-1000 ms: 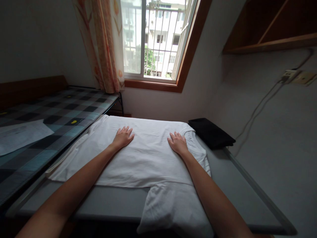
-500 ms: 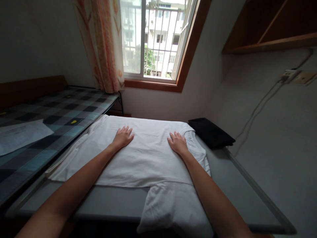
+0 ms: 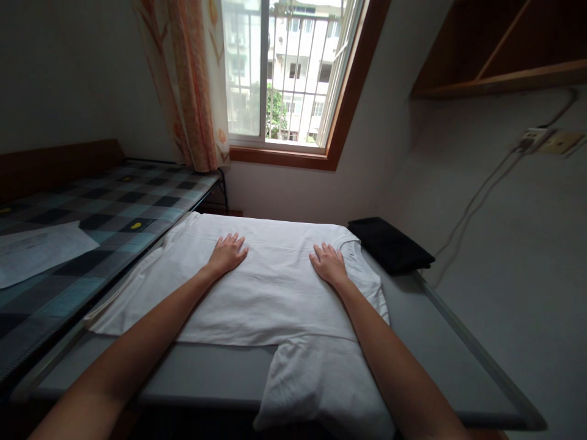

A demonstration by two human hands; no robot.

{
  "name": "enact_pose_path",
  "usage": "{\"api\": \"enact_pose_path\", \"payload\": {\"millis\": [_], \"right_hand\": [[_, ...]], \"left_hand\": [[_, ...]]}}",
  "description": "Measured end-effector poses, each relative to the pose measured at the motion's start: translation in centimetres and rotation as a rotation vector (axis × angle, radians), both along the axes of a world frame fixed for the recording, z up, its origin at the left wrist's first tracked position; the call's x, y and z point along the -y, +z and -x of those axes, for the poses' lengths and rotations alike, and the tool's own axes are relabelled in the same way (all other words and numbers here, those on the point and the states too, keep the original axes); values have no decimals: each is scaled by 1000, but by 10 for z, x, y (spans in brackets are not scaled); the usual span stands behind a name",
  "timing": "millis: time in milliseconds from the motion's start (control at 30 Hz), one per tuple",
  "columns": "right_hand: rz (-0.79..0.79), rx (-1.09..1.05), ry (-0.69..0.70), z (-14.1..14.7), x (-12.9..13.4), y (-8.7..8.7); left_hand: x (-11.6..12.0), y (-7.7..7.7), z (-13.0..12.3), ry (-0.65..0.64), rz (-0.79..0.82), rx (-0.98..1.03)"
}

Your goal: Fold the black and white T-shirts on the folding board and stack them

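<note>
A white T-shirt (image 3: 270,299) lies sideways over a grey table (image 3: 215,373), its collar to the right and its hem to the left. One sleeve hangs over the near table edge. My left hand (image 3: 228,253) rests flat on the middle of the shirt, fingers spread. Closer to the collar, my right hand (image 3: 329,263) also lies on the fabric with its fingers apart. Neither hand grips anything. Light wrinkles run through the cloth between and below the hands.
Folded black cloth (image 3: 389,244) sits at the table's back right, beside the wall. To the left is a bed with a checked mattress (image 3: 151,198) and a paper sheet (image 3: 41,252) on it. Behind are a curtain (image 3: 197,91) and a barred window. A shelf (image 3: 504,82) and cables hang at right.
</note>
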State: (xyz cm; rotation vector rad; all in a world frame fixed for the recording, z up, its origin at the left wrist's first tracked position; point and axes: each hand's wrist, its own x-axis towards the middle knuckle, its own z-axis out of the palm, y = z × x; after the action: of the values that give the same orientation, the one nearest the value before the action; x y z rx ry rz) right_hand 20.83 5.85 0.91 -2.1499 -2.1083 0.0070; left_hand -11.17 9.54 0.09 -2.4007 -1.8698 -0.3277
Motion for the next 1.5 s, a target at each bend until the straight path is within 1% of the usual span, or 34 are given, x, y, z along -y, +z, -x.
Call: {"api": "enact_pose_path", "payload": {"millis": [567, 1067, 1200, 1300, 1367, 1500], "right_hand": [[-24, -12, 7, -1, -1, -2], [11, 5, -7, 0, -1, 0], [-3, 8, -6, 1, -1, 0], [39, 16, 2, 0, -2, 1], [80, 22, 42, -4, 0, 3], [121, 46, 153, -17, 15, 4]], "left_hand": [[0, 1, 0, -1, -6, -14], [2, 1, -1, 11, -2, -2], [4, 0, -5, 50, -44, 0], [8, -1, -7, 60, -41, 5], [14, 0, -6, 36, -24, 6], [38, 4, -1, -54, 13, -13]]}}
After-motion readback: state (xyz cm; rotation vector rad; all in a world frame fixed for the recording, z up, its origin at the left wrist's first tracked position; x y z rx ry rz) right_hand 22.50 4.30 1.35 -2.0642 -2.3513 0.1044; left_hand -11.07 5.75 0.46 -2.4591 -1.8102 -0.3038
